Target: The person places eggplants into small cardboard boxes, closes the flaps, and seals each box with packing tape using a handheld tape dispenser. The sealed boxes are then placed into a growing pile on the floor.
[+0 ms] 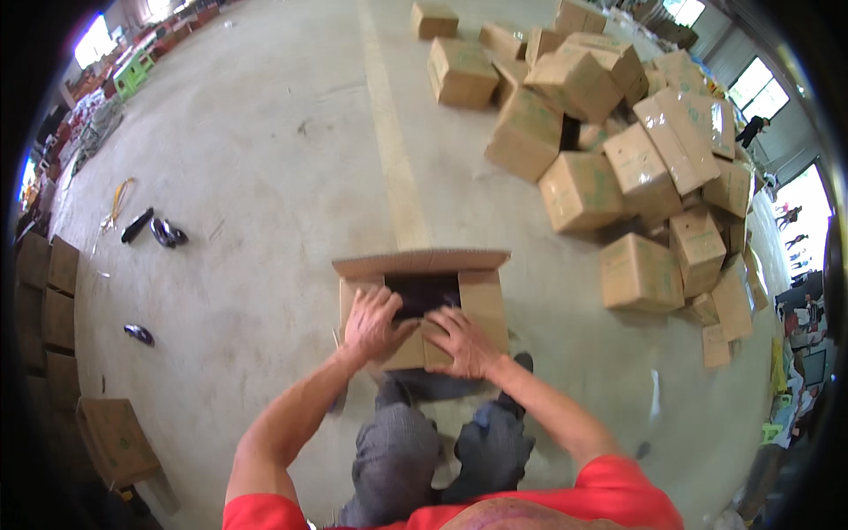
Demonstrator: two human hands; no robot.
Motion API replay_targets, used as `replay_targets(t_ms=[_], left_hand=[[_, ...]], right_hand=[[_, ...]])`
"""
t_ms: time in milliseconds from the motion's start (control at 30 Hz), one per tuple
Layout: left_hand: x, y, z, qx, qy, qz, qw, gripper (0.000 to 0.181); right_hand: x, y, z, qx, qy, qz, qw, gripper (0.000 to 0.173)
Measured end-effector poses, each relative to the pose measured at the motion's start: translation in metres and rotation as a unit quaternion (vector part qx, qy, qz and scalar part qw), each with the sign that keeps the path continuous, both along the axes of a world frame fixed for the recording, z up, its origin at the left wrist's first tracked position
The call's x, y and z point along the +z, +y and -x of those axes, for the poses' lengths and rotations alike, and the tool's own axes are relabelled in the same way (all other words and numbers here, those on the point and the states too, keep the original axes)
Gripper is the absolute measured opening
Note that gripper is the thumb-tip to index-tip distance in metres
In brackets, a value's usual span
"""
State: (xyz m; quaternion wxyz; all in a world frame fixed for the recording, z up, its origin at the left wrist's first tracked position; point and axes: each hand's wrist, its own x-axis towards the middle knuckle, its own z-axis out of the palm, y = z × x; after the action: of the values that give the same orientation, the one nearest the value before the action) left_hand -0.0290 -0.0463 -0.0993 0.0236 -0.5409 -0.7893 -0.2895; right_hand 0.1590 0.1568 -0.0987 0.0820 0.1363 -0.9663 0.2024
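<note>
A cardboard box stands on the floor before me, its far flap raised and its side flaps folded inward. Through the gap between the flaps I see dark contents, too dim to make out. My left hand rests on the left side and near flap, fingers bent toward the gap and thumb pointing inward. Across from it, my right hand lies on the near flap with its fingers apart. The near flap's middle seam shows between both hands.
A loose heap of cardboard boxes spreads at the upper right. Several dark glossy objects and a yellow strap lie on the floor at left. More boxes line the left edge, with one box at lower left.
</note>
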Motion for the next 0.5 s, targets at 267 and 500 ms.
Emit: replay_targets(t_ms=[267,500], left_hand=[[0.060,0.063,0.014,-0.035,0.040,-0.057,0.997,0.047],[0.088,0.166,0.118,-0.119,-0.211,0.364,0.899,0.055]], right_hand=[[-0.015,0.017,-0.009,-0.025,-0.011,0.038,0.999,0.069],[-0.014,0.030,0.003,-0.024,-0.010,0.067,0.997,0.070]])
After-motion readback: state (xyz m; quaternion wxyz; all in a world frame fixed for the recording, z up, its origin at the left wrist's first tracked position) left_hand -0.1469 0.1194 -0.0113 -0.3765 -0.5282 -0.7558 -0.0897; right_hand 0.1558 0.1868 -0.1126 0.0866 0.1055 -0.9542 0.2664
